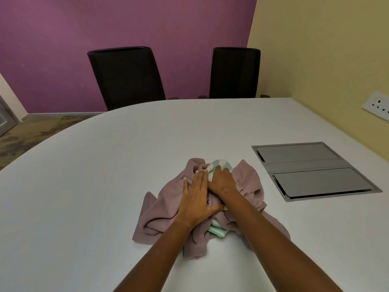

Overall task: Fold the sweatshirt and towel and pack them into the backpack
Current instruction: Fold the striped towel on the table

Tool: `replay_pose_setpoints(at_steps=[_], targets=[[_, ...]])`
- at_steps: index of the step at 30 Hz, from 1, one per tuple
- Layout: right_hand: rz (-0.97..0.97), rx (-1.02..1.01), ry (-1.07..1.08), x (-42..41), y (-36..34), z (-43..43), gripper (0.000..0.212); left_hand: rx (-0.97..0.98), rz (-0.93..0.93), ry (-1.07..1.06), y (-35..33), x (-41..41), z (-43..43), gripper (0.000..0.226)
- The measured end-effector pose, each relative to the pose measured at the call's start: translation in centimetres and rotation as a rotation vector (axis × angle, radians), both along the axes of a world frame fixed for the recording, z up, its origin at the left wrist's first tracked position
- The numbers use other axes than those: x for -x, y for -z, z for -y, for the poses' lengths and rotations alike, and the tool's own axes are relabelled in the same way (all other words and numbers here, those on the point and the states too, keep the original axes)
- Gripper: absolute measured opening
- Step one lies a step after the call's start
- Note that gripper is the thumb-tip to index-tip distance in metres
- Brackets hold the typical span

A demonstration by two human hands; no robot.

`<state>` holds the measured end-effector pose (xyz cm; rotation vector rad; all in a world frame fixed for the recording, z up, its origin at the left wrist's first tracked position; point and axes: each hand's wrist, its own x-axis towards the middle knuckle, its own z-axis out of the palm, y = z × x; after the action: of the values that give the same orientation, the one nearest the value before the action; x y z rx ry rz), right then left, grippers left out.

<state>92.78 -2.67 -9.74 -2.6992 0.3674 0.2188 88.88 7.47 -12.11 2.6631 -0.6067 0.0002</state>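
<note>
Both forearms [160, 249] are bare right down to the lower edge of the view. The left hand [196, 199] and right hand [222, 182] are bare too, with short, trimmed fingernails.

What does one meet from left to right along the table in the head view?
left hand → right hand → grey hatch → wall socket. The sweatshirt and towel lie under both hands, so they are left out.

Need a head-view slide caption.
Left hand presses crumpled sweatshirt; right hand grips striped towel bundled inside, on white table.
</note>
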Motion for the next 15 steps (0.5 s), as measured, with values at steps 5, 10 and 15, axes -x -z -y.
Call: replay_pose_setpoints(at_steps=[5, 10, 15], targets=[[0.086, 0.105, -0.002, 0.2, 0.5, 0.5, 0.029, -0.045, -0.013, 0.005, 1.0, 0.3, -0.5, 0.147], [0.257, -0.249, 0.067, 1.1, -1.5, 1.2, 0.015, -0.026, 0.015, -0.008, 1.6, 0.2, -1.2, 0.136], [0.463, -0.400, 0.095, 2.3, -5.1, 1.5, 0.026, 0.133, 0.093, -0.078, 0.8, 0.6, -2.1, 0.121]])
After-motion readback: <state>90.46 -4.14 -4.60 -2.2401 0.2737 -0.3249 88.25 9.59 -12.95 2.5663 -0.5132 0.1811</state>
